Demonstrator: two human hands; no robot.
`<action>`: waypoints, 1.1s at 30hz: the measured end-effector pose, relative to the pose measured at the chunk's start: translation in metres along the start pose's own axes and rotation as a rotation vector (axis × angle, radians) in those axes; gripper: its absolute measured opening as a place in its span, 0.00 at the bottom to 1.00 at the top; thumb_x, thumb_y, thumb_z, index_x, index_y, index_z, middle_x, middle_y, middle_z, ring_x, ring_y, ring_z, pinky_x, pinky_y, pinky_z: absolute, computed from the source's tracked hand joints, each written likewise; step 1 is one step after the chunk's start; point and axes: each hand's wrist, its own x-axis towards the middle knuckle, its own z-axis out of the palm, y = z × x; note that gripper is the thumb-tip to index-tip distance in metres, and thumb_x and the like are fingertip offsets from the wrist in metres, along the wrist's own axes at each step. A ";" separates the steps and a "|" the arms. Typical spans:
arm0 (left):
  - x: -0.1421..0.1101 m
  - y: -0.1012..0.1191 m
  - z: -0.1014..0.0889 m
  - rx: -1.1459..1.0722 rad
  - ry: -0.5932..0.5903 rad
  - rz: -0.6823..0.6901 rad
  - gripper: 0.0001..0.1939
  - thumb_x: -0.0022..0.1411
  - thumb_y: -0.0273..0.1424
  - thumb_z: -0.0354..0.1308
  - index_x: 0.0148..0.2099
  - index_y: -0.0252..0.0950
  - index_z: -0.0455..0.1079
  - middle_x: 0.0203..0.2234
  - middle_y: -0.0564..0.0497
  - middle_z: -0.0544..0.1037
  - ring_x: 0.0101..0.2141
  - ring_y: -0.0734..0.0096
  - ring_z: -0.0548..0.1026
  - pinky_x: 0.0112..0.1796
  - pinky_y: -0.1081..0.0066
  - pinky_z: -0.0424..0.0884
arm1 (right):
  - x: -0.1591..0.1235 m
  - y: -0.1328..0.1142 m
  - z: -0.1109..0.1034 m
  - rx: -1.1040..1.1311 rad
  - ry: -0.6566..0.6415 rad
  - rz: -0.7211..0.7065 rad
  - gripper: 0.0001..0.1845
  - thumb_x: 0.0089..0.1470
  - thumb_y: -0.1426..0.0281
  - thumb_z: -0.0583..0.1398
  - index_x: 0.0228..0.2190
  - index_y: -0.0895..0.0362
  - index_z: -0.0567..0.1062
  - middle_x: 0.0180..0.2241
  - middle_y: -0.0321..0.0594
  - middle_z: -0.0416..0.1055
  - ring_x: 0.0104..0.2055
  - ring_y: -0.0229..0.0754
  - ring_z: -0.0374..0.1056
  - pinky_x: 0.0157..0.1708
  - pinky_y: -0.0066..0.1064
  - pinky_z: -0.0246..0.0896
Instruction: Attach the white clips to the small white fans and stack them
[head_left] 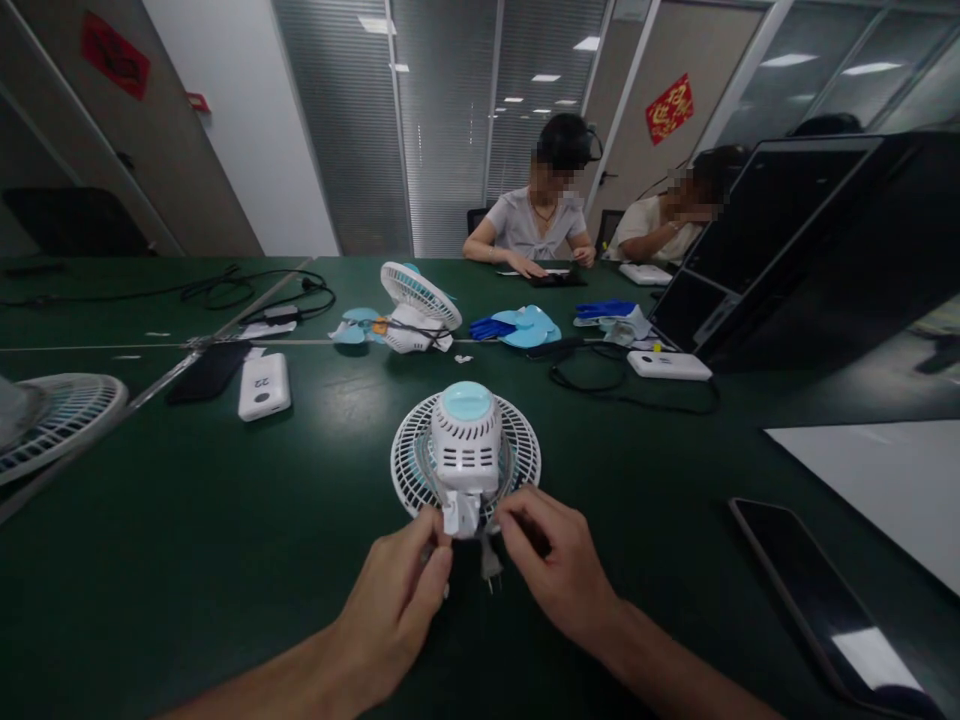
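Right of the power bank (264, 387), our electric fan (466, 455) looks light, rigid, best held by its motor housing (466, 440); left hand (386, 590) and right hand (562, 560) curl inward, whether pinching we cannot tell.

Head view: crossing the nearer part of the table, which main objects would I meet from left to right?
Cut-off fan → white device marked 22 → centre fan → second white device → dark-screened phone.
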 end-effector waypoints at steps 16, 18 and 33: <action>-0.013 -0.017 0.023 -0.597 0.078 -0.093 0.17 0.76 0.48 0.43 0.49 0.41 0.61 0.38 0.51 0.70 0.38 0.67 0.68 0.40 0.69 0.67 | -0.016 -0.015 0.009 -0.073 -0.270 -0.323 0.09 0.64 0.63 0.67 0.42 0.52 0.75 0.34 0.35 0.79 0.30 0.39 0.73 0.32 0.31 0.62; -0.006 -0.015 0.018 -0.636 0.162 -0.121 0.14 0.76 0.44 0.43 0.46 0.40 0.62 0.35 0.53 0.68 0.34 0.69 0.66 0.37 0.71 0.66 | -0.017 -0.014 0.009 -0.021 -0.193 -0.306 0.11 0.58 0.66 0.69 0.39 0.52 0.73 0.34 0.35 0.77 0.30 0.39 0.73 0.31 0.31 0.63; -0.003 0.001 0.007 -0.546 0.448 0.008 0.09 0.74 0.37 0.58 0.53 0.43 0.67 0.47 0.51 0.76 0.41 0.70 0.75 0.45 0.71 0.73 | -0.023 -0.018 0.000 0.178 0.102 -0.373 0.23 0.58 0.80 0.63 0.54 0.54 0.74 0.49 0.46 0.73 0.46 0.46 0.76 0.40 0.33 0.79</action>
